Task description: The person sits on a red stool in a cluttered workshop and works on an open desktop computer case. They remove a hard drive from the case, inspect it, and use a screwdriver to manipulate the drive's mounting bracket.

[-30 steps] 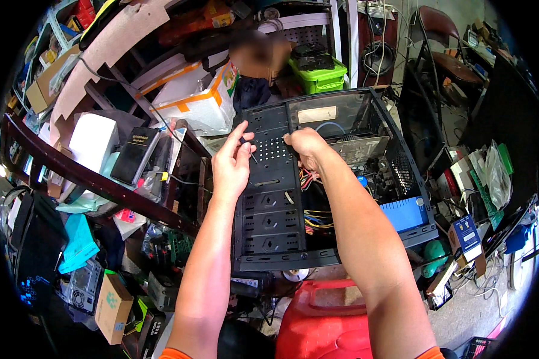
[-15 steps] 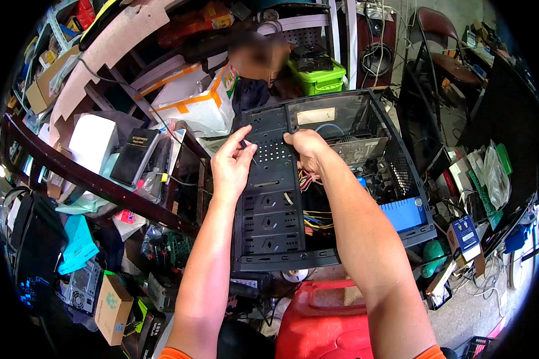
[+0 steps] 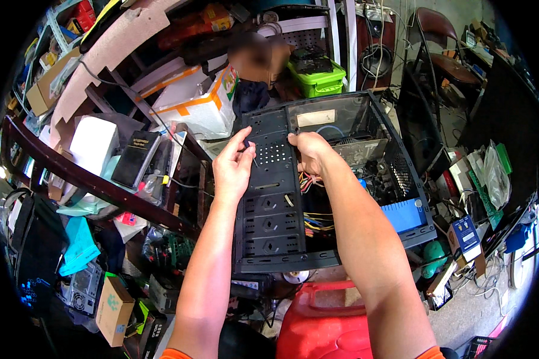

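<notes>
A black computer case (image 3: 275, 185) lies on its side in front of me, its side panel off. My left hand (image 3: 233, 160) is at the left edge of the drive cage, pinching a small dark screwdriver (image 3: 247, 144) whose thin shaft points down toward the perforated metal. My right hand (image 3: 311, 151) reaches into the case beside the cage. Its thumb rests near the cage's inner edge; the other fingers are mostly hidden below, and I cannot make out what they hold. Coloured power wires (image 3: 308, 181) hang under that hand.
A red plastic stool (image 3: 323, 323) stands before me. Past the case are a white foam box (image 3: 194, 107) and a green tub (image 3: 319, 78). A dark wooden rail (image 3: 102, 179) crosses the left side. On the right are a small blue box (image 3: 464, 234) and loose cables.
Both hands keep nearly the same places. My right hand has shifted very slightly to the right; the screwdriver in my left hand has barely moved.
</notes>
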Demonstrator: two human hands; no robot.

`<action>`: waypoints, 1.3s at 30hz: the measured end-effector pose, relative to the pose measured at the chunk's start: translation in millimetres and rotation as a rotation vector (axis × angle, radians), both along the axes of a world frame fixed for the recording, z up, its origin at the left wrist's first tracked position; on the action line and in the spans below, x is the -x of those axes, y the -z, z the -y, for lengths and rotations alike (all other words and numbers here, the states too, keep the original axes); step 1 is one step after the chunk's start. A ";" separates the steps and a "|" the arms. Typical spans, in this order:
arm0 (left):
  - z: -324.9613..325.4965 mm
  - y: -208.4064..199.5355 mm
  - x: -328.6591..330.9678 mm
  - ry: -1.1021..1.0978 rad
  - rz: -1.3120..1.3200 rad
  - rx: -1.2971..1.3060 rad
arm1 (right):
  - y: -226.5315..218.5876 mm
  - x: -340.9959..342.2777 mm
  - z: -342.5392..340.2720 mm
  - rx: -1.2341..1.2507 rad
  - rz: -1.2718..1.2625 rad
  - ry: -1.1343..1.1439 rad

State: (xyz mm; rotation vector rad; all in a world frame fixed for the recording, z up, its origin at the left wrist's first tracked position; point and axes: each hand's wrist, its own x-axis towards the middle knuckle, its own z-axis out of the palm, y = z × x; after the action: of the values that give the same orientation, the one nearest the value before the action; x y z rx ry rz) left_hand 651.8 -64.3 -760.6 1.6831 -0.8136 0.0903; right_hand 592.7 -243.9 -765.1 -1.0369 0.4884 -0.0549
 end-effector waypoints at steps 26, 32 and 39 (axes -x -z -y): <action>0.7 -4.9 2.8 -0.030 -0.005 0.032 | 3.8 7.4 15.3 0.032 0.059 -0.125; 3.5 -4.3 4.7 -0.018 -0.037 0.061 | 3.4 7.9 12.7 0.086 0.028 -0.100; 1.3 -4.3 1.3 -0.099 0.025 0.001 | -3.1 7.7 8.8 0.095 0.017 -0.129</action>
State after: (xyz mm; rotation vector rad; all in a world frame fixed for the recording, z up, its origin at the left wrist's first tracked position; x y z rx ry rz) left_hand 650.5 -65.6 -756.3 1.7243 -0.7485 0.1803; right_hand 585.0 -252.6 -762.0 -1.1585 0.4056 0.0284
